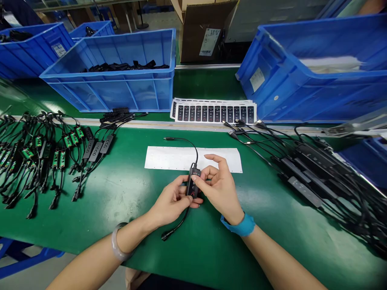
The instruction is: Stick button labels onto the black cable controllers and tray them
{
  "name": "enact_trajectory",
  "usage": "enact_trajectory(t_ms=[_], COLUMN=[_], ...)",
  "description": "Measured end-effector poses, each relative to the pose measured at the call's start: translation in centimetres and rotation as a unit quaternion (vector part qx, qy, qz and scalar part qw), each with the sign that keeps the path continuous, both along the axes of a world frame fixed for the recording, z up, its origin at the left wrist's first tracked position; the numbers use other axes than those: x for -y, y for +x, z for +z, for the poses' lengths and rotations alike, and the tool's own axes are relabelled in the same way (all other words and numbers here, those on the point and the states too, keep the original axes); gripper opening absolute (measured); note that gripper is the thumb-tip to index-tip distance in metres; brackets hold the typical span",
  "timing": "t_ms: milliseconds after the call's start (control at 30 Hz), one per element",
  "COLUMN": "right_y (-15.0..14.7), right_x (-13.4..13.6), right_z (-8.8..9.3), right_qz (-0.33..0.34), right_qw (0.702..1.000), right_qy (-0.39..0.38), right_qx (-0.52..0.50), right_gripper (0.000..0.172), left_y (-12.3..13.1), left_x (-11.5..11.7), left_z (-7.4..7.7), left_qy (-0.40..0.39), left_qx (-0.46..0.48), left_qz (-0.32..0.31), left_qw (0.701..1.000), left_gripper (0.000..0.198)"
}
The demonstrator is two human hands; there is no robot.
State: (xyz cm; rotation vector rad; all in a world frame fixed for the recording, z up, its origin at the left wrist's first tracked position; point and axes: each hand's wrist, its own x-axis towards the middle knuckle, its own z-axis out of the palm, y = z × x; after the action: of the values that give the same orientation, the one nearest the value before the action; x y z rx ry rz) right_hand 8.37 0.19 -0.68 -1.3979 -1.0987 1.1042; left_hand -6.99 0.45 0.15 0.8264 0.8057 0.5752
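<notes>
A small black controller (192,186) with a button label on its face is held over the middle of the green table. One cable runs up from it to a thin plug, another runs down to a thicker black connector (168,234). My left hand (173,201) grips its lower part, thumb on the front and fingers behind. My right hand (219,185) presses its thumb on the upper face, with the index finger raised and curved. Behind the controller lies a white backing sheet (169,158). Sheets of black labels (214,112) lie farther back.
Cabled circuit boards (28,152) and grey-faced controllers (95,151) lie at the left. Finished-looking black controllers with cables (305,192) are piled at the right. Blue bins (121,90) (272,80) and a cardboard box (196,32) stand at the back.
</notes>
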Motion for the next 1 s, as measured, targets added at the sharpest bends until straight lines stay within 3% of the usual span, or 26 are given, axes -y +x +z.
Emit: enact_trajectory(t_ms=[100,267,367,467,600,800,1000], right_y=[0.4,0.6,0.4,0.3,0.7,0.3,-0.1], right_x=[-0.1,0.0,0.0,-0.1,-0.1,0.4,0.1], right_z=[0.1,0.5,0.3,0.0,-0.1,-0.8,-0.7], right_qz=[0.021,0.122,0.133,0.093,0.058,0.102,0.084], right_qw=[1.0,0.989,0.989,0.995,0.997,0.99,0.98], right_qy=[-0.016,-0.025,-0.033,-0.027,-0.017,0.036,0.079], right_qx=[0.011,0.082,0.057,0.029,0.047,0.09,0.159], right_gripper=[0.053,0.076,0.056,0.032,0.04,0.049,0.042], left_y=[0.0,-0.1,-0.1,0.0,0.1,0.3,0.3], left_x=[-0.1,-0.4,-0.4,-0.4,-0.2,-0.1,-0.2], left_z=[0.1,0.8,0.7,0.3,-0.2,-0.9,-0.7], left_qy=[-0.002,-0.019,-0.015,-0.017,-0.032,-0.01,0.006], left_qx=[0.01,0.024,0.01,0.005,0.012,-0.007,-0.012], left_qz=[0.004,-0.023,-0.036,-0.039,-0.024,0.017,0.039], left_qw=[1.0,0.999,0.999,0.999,0.999,1.0,0.999], left_gripper=[0.042,0.037,0.034,0.037,0.042,0.045,0.044])
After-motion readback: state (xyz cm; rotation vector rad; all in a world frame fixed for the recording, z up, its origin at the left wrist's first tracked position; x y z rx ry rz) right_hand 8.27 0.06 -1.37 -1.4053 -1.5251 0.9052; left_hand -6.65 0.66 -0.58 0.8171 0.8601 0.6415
